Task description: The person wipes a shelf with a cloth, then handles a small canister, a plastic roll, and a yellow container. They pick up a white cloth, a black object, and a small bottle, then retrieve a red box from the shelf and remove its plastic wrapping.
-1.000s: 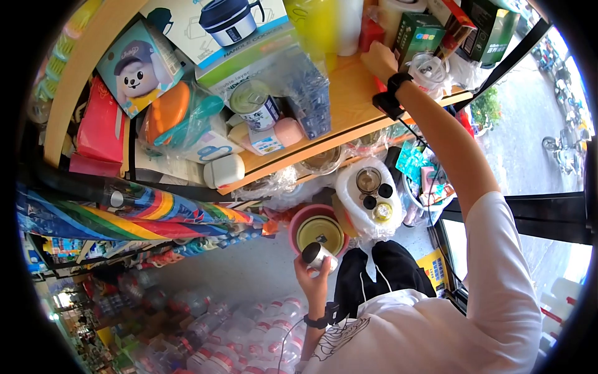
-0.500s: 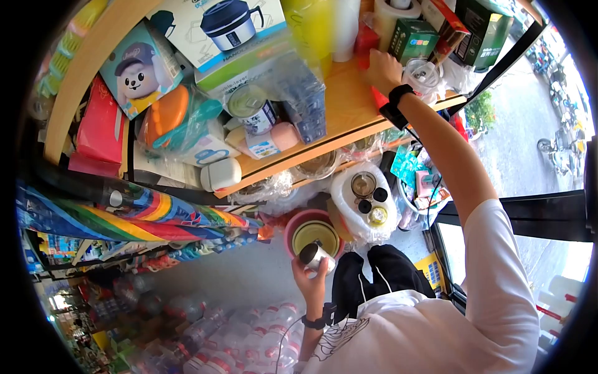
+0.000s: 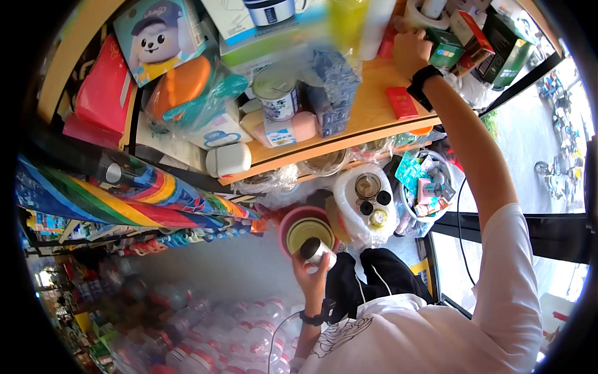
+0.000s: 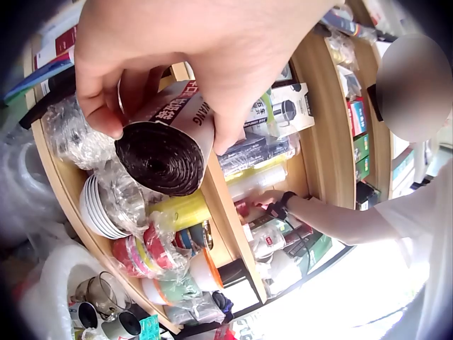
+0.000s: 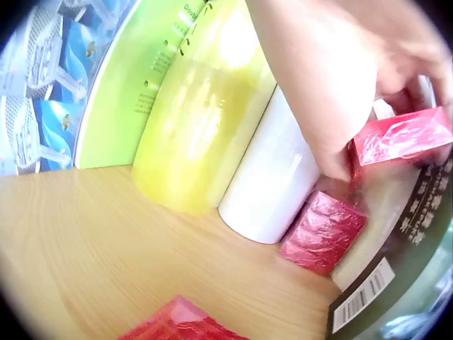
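My left hand (image 3: pixel 311 280) grips a roll of black plastic bags (image 4: pixel 161 157) in a pale printed paper sleeve, its dark coiled end showing in the left wrist view. The hand is low, over a pink basin (image 3: pixel 288 232). Up on the wooden shelf (image 3: pixel 375 87), my right hand (image 3: pixel 412 55) reaches in at the back. In the right wrist view its thumb and fingers pinch a shiny red wrapped box (image 5: pixel 403 136), some fingertips hidden behind it. A second red box (image 5: pixel 325 232) rests just below, beside a white roll (image 5: pixel 272 173). Another red box (image 3: pixel 402 103) lies near the shelf front.
A yellow wrapped roll (image 5: pixel 202 113) stands beside the white one. Green boxes (image 3: pixel 443 48) are at the shelf's right; a can (image 3: pixel 276 96) and bagged goods sit left. Below are a bubble-wrapped bundle (image 3: pixel 355 215) and a filled bucket (image 3: pixel 430 187). Bagged bottles (image 3: pixel 243 330) cover the floor.
My right hand has moved deeper along the shelf toward the green box, uncovering the red box near the shelf front. The left hand keeps the bag roll in nearly the same place. The head view has shifted.
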The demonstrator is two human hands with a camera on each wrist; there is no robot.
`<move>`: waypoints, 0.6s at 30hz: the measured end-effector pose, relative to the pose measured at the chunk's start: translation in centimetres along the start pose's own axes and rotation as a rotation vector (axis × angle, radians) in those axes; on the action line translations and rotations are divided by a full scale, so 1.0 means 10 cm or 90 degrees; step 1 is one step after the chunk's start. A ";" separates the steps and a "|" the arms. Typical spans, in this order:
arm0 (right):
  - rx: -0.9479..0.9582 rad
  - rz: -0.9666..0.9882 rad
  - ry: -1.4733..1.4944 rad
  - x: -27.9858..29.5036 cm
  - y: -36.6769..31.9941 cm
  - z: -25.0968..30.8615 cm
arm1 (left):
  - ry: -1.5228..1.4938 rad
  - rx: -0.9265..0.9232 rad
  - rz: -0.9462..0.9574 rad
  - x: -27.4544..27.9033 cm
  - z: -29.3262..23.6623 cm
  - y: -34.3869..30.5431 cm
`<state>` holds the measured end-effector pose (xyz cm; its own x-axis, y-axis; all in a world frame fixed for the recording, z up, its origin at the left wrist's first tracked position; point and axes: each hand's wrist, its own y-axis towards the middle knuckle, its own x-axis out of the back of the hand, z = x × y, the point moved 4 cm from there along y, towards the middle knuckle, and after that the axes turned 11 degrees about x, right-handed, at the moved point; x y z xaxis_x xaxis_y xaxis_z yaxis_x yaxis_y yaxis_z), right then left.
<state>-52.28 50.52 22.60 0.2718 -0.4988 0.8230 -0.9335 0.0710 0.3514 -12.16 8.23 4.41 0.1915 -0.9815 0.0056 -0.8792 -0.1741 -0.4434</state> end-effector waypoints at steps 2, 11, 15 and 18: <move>0.009 0.008 -0.061 0.02 0.05 0.03 | -0.006 0.006 -0.005 0.03 0.03 0.01; 0.016 -0.054 0.138 -0.22 0.17 -0.02 | 0.000 0.003 -0.018 0.14 -0.01 0.11; -0.004 -0.075 0.338 -0.29 0.18 -0.16 | -0.014 0.010 -0.030 0.19 0.07 0.15; 0.007 -0.090 0.380 -0.38 0.28 -0.20 | 0.001 0.017 -0.028 0.20 0.09 0.18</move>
<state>-55.47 54.39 21.36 0.4738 0.0668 0.8781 -0.8806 0.0293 0.4729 -12.99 5.99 2.82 0.2300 -0.9728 0.0268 -0.8578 -0.2156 -0.4665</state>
